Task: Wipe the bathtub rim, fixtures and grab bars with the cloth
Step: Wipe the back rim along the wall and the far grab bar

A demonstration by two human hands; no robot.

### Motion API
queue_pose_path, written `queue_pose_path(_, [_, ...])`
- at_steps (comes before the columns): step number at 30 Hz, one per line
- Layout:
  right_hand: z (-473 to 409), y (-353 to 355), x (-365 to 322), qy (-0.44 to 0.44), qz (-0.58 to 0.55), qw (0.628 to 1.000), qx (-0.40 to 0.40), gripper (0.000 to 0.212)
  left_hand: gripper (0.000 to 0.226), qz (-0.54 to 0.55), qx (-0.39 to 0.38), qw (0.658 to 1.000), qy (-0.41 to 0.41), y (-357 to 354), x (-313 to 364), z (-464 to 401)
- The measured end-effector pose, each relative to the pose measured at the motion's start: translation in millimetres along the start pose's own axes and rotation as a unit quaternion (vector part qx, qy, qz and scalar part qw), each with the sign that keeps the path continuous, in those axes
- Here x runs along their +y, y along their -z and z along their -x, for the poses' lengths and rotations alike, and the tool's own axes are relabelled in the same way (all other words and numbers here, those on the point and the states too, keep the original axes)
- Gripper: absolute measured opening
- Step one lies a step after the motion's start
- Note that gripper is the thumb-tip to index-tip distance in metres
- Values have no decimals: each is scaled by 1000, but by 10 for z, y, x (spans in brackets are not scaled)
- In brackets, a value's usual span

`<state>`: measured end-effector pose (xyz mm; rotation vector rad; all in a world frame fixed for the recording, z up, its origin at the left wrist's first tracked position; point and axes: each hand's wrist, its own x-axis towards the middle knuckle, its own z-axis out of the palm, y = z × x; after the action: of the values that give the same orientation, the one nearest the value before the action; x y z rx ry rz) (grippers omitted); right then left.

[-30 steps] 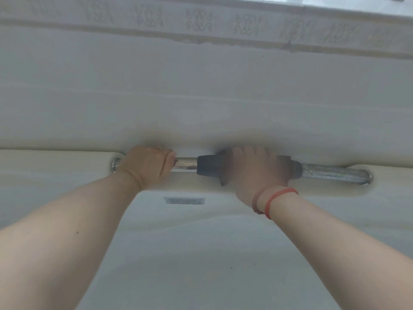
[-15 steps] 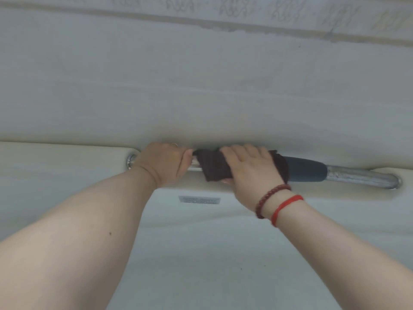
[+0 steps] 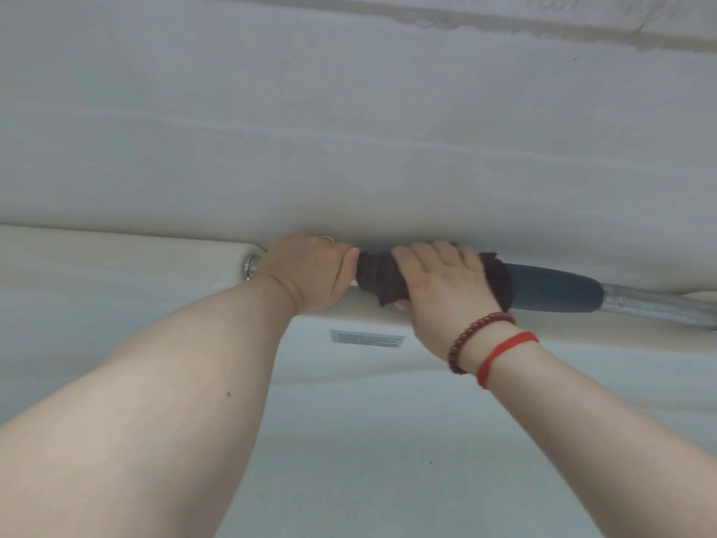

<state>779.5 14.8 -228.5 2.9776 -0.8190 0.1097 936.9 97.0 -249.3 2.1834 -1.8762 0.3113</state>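
My left hand (image 3: 310,271) curled tight around the grab bar (image 3: 655,302) near its left mount, dark cloth (image 3: 378,275) wrapped round the bar just beside it, my right hand (image 3: 442,289) gripping the cloth, under the tub rim (image 3: 116,246)

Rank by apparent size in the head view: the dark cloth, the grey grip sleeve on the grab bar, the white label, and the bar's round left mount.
1. Dark cloth, partly hidden by the right hand.
2. Grey grip sleeve, close to the cloth, so unsure.
3. White label.
4. Round left mount.

Head view, close, down onto grab bar (image 3: 655,302)
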Motion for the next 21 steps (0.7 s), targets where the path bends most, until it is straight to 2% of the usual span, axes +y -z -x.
queue_pose_path(3, [65, 29, 59, -39, -3, 999, -15, 54, 85, 14, -17, 1000, 11, 0, 3, -5])
queue_pose_path(6, [-2, 93, -148, -114, 50, 988, -91, 47, 82, 6, -27, 1000, 7, 33, 5, -8])
queue_pose_path(10, [-87, 118, -297, -163, 51, 979, -110, 40, 45, -24, -95, 995, 25, 98, 51, -46])
queue_pose_path(13, [-113, 59, -418, -202, 49, 977, -57, 47, 40, -46, -123, 991, 19, 123, 83, -62])
queue_pose_path(14, [-136, 51, -449, -206, 40, 977, -41, 46, 40, -50, -127, 991, 18, 114, 73, -63])
queue_pose_path(17, [-144, 47, -418, -204, 19, 973, -107, 41, 41, -58, -144, 987, 31, 95, 61, -52])
queue_pose_path(21, [-138, 143, -400, -188, 24, 975, -119, 45, 41, -11, -157, 986, 58, 225, 86, -20])
